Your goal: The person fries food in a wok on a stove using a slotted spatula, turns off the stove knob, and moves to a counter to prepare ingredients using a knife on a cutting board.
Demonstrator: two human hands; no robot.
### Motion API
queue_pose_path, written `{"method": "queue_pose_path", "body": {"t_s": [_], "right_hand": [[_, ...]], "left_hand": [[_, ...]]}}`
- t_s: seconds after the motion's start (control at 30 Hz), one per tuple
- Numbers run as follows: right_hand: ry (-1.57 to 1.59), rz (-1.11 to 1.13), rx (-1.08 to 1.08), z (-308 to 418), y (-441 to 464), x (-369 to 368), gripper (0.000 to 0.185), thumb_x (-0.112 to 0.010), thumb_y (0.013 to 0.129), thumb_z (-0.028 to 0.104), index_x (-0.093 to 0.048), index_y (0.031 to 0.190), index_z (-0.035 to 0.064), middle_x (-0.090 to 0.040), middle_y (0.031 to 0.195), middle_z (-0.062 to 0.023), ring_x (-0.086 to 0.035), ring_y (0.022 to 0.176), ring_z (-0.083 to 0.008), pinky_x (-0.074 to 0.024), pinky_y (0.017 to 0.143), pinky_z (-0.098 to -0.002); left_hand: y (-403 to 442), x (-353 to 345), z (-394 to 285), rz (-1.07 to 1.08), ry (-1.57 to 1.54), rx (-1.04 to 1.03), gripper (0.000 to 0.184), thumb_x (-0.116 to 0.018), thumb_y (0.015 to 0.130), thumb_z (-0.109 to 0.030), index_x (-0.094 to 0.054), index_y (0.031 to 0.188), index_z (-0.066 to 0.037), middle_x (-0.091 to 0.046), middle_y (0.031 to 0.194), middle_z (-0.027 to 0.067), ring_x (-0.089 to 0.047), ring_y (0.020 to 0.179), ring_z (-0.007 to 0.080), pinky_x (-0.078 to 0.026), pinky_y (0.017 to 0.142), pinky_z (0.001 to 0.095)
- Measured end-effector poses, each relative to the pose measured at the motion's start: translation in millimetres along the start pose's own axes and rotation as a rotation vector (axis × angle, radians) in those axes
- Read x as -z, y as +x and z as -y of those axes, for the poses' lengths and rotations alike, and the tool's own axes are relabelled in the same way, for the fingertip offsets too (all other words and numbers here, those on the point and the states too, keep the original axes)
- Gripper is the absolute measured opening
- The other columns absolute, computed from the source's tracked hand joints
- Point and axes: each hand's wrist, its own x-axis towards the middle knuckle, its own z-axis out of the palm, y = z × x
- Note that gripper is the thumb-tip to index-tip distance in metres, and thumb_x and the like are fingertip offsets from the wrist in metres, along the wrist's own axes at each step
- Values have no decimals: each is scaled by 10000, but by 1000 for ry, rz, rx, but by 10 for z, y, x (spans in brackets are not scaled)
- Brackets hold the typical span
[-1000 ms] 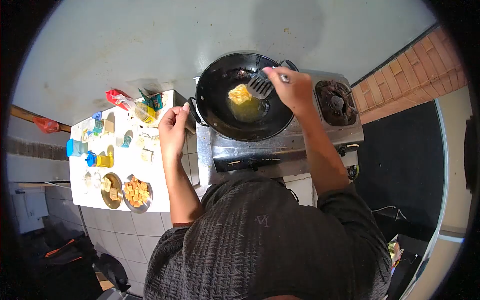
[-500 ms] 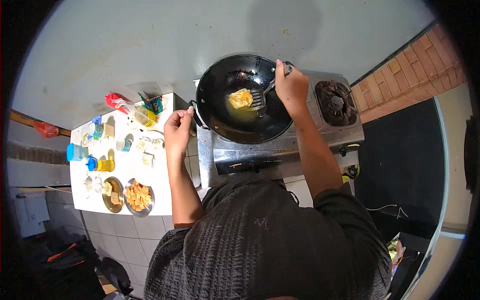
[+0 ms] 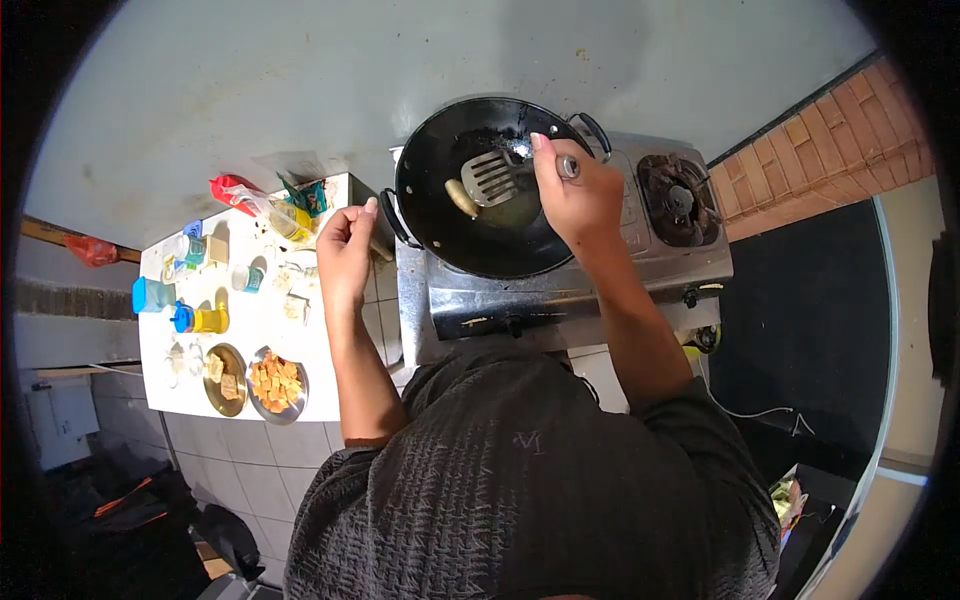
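My right hand is wrapped round the handle of a metal slotted spatula, whose slotted blade is over the inside of a black wok. At the blade's left edge a pale yellowish piece of food stands tilted, seen nearly edge-on. Some oil glistens below it. Just left of the wok's left loop handle is my left hand, fingers curled in and thumb raised. It appears apart from the handle, with nothing visible in it.
The wok sits on a steel gas stove with a second burner at right. On a white table at left are a plate of orange-brown pieces, a bowl with paler pieces, a yellow bottle and several containers.
The spatula blade has turned and moved up-left, and the food has gone from lying flat to standing on edge. My left hand has drawn slightly left, off the wok handle.
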Motion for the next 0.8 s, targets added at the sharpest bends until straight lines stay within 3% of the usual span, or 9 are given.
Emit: {"method": "queue_pose_path", "body": {"t_s": [0.27, 0.43, 0.7, 0.8], "right_hand": [[92, 9, 25, -59, -91, 175, 222, -677, 886, 228, -648, 738, 66, -549, 555, -108, -547, 467, -275, -415, 458, -318], [347, 16, -207, -45, -230, 97, 227, -658, 903, 224, -660, 775, 37, -547, 535, -91, -566, 449, -235, -417, 462, -296], [173, 105, -213, -179, -296, 33, 226, -668, 895, 245, -680, 820, 31, -611, 607, -154, -625, 515, -252, -453, 503, -309], [217, 35, -184, -241, -335, 174, 181, -676, 884, 219, -704, 868, 42, -627, 613, -133, -618, 520, -192, -451, 513, -290]], "left_hand": [[-61, 67, -42, -18, 20, -6, 234, -679, 908, -249, -656, 848, -24, -523, 705, -80, -394, 635, 17, -298, 566, 187], [-102, 20, -13, 4, 21, 13, 231, -671, 913, -247, -652, 843, -27, -528, 712, -79, -404, 643, 18, -307, 578, 185], [-204, -24, -59, 6, 15, 23, 227, -662, 919, -240, -647, 845, -26, -534, 712, -78, -403, 642, 19, -305, 574, 189], [-230, -10, -32, 10, 20, 24, 227, -663, 919, -240, -647, 844, -26, -533, 710, -80, -402, 641, 18, -304, 574, 188]]}}
